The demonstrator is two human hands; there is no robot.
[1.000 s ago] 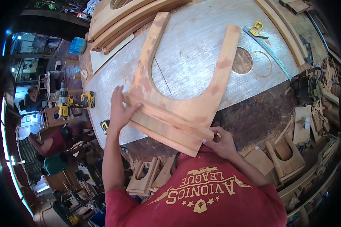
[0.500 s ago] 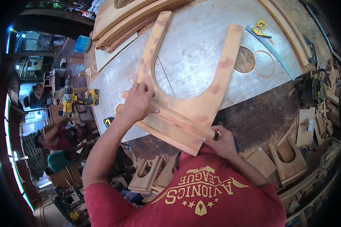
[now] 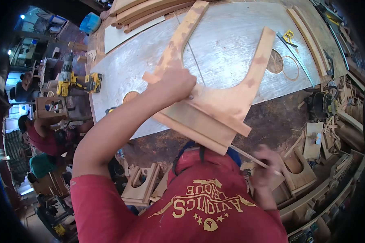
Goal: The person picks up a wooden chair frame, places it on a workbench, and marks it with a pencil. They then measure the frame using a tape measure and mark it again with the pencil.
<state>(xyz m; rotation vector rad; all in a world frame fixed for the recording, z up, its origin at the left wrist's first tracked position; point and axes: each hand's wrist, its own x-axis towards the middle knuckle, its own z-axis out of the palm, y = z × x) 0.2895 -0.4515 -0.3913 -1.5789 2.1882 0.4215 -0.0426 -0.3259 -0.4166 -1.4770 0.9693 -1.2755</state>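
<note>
A U-shaped wooden panel (image 3: 227,97) with two long arms lies partly over the metal sheet, its near end close to my shirt. Across its base runs a straight wooden strip (image 3: 235,124), whose ends stick out past the panel on both sides. My left hand (image 3: 176,85) is closed over the strip and the panel near the left arm, fingertips mostly hidden. Low on the right, my right hand (image 3: 265,164) is blurred by motion. A thin, light-coloured stick (image 3: 247,155) runs from the panel's near corner into its fingers; its kind I cannot make out.
A metal sheet (image 3: 227,36) covers the bench. A yellow combination square (image 3: 288,37) lies at the right, a drill (image 3: 71,79) at the left. Curved wooden pieces (image 3: 150,14) are stacked at the back. Another person (image 3: 48,135) sits at far left. Wood offcuts (image 3: 348,105) pile up at right.
My right hand has left the strip's end and moved down and right, where a thin stick now shows. My left hand stays on the strip. The view has shifted and turned slightly.
</note>
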